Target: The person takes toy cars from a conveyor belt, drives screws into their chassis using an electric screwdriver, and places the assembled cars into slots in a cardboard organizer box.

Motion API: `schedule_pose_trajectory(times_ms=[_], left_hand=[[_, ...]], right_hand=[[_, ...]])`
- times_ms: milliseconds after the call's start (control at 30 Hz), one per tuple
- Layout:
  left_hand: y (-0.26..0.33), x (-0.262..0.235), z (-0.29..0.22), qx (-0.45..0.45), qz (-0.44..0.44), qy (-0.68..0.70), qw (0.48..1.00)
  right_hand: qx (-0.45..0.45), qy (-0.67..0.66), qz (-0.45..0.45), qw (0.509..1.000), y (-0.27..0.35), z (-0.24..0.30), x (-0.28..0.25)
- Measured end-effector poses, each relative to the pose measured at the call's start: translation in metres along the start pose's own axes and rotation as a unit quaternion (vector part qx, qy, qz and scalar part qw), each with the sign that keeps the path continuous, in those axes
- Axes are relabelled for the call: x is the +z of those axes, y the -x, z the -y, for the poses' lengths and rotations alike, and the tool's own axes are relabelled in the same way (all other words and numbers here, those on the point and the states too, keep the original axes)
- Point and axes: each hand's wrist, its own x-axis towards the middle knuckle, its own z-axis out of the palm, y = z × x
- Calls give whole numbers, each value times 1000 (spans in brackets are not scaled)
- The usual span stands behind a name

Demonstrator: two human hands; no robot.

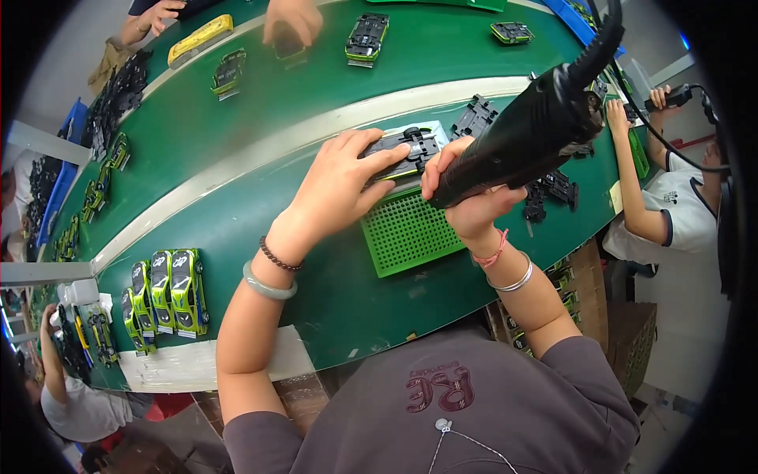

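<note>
My right hand (pixel 478 197) is wrapped round a thick black electric screwdriver (pixel 525 130), whose cable rises at the upper right. The tool's tip is hidden behind my fingers. An upturned toy car (pixel 417 152) with a black underside lies under my left hand (pixel 335 182), gripped by its thumb and fingers. Part of a pale blue-white rest (pixel 436 131) shows beneath the car. Close in front of it is a green perforated tray (pixel 410 233). Loose black car chassis (pixel 474 117) lie just beyond my right hand, and more black chassis parts (pixel 557 188) are to its right.
Several green toy cars (pixel 187 288) stand in a row at the left. Beyond a pale rail (pixel 316 126), more upturned cars (pixel 367 38) lie on the green surface, near another person's blurred hand (pixel 292 24). Co-workers sit at the right (pixel 667 201) and left (pixel 75 411).
</note>
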Motion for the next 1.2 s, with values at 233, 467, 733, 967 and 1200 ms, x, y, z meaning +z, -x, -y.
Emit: schedule_pose_trajectory(times_ms=[233,467,733,967,1200], left_hand=[[12,-43,11,-75,44,-16,996],[13,-51,22,-146,143,12,979],[17,-35,34,-69,65,41,995],[16,-40,32,-70,78,65,992],[16,-45,29,-134,101,98,981]], right_hand=[[-30,-38,30,998,-7,18,-4],[-124,-164,91,974,-48,38,47],[-63,-68,122,988,-53,5,84],[-47,-21,157,986,-53,-6,85],[-8,-12,174,985,-54,-13,88]])
